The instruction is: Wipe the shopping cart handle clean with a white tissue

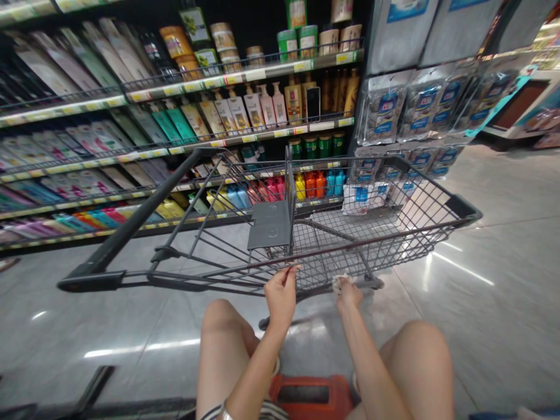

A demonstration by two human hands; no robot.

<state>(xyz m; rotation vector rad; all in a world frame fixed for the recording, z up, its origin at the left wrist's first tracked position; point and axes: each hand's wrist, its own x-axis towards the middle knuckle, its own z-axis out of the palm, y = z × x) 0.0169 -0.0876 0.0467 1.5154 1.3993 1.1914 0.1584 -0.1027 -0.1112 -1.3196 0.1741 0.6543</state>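
A dark grey wire shopping cart [385,236] stands sideways in front of me, its handle to the left. My left hand [281,293] is closed in a pinch just below the cart's near top rail; whatever lies between its fingertips is too small to make out. Lower and further right, my right hand [350,296] is closed on a crumpled whitish cloth or tissue [338,283], beside the near wire side of the basket. Inside the cart, a grey plastic seat flap [270,224] lies at the divider.
Beyond the cart, shelves [245,76] hold bottles and jars. Grey packs [385,111] hang at the right. My bare knees flank my arms, and a red-orange plastic object [343,396] is below me. The polished grey floor [494,291] reflects lights.
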